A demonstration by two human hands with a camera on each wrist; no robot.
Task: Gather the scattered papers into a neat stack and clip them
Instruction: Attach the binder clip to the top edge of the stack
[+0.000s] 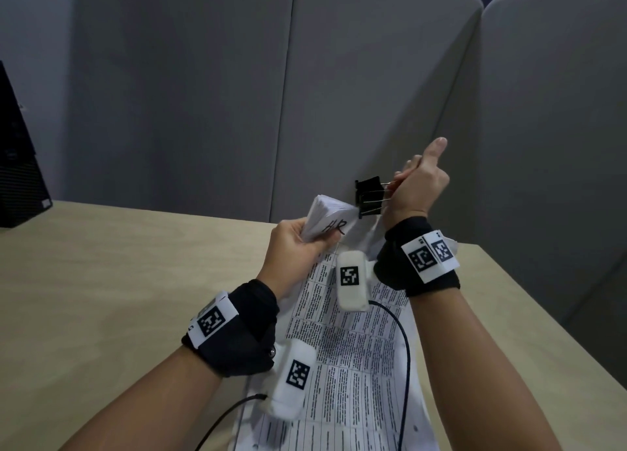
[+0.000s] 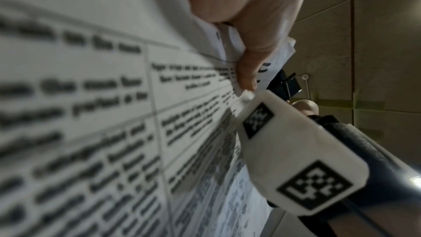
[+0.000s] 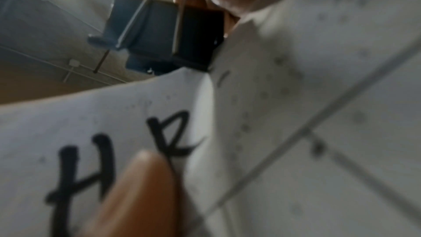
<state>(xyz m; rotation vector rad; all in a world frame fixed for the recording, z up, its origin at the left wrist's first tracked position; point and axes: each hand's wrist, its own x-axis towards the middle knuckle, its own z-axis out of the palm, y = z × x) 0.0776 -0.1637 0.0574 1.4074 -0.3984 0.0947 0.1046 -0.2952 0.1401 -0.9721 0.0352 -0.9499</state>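
A stack of printed papers [image 1: 342, 342] is lifted off the desk, its top left corner marked "HR" [image 1: 334, 227]. My left hand [image 1: 298, 240] grips that corner, thumb on top. My right hand [image 1: 415, 186] squeezes the wire handles of a black binder clip [image 1: 368, 196], with the thumb sticking up. The clip's mouth sits at the top edge of the stack, right of the "HR" corner. In the right wrist view the binder clip [image 3: 164, 31] meets the paper edge above the "HR" writing [image 3: 127, 152]. In the left wrist view the left hand's thumb [image 2: 248, 57] presses on the papers [image 2: 91, 114].
The light wooden desk [image 1: 118, 298] lies under the papers, with its right edge close to my right arm. Grey partition panels [image 1: 237, 94] stand behind it. A black device [image 1: 20, 179] sits at the far left. Cables [image 1: 403, 365] from the wrist cameras cross the papers.
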